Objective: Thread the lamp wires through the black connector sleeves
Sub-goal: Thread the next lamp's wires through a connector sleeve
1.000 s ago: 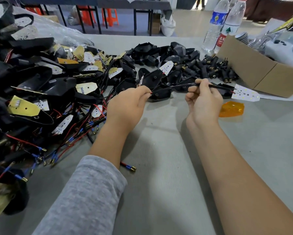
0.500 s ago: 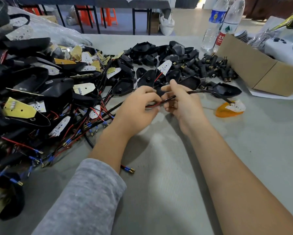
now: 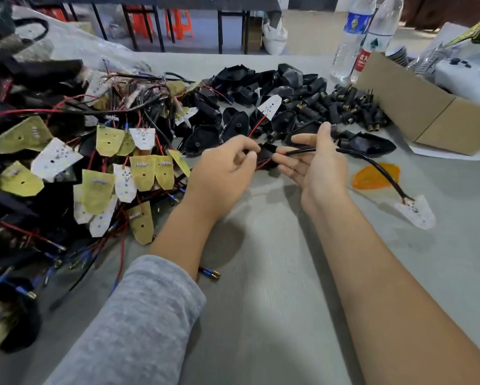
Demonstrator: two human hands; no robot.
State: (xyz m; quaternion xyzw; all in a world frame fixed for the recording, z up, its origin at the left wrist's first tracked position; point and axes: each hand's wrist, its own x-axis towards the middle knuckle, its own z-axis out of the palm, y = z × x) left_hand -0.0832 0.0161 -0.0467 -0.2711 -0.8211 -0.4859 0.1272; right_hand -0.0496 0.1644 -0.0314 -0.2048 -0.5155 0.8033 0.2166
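Head view: near the middle of the frame the left hand (image 3: 222,173) has its thumb and forefinger pinched on thin red lamp wires (image 3: 262,163) just where they meet a small black connector sleeve (image 3: 266,154); whether the wire tips are already inside the sleeve cannot be told. Just right of it, the right hand (image 3: 316,165) is spread, palm turned up and fingers straight, with a black sheathed cable (image 3: 344,152) lying across the fingers. That cable arcs away to the right and down to a small white shield-shaped LED board (image 3: 416,213), which rests on the grey ribbed tabletop (image 3: 275,301) at the right of the frame. An orange translucent lens (image 3: 372,176) lies on the tabletop just beyond the cable, between the right hand and the board. Along the left of the frame spreads a heap of yellow and white LED boards with red and black wires (image 3: 108,168). In the upper middle sits a pile of black plastic lamp housings (image 3: 261,87), and right of it a cluster of black connector sleeves with brass ends (image 3: 350,107). A brown cardboard box (image 3: 416,112) stands at the upper right, with two clear plastic water bottles (image 3: 366,37) behind it. A loose wire end with blue and brass terminals (image 3: 209,272) lies by the left forearm, which wears a grey sleeve (image 3: 139,329).
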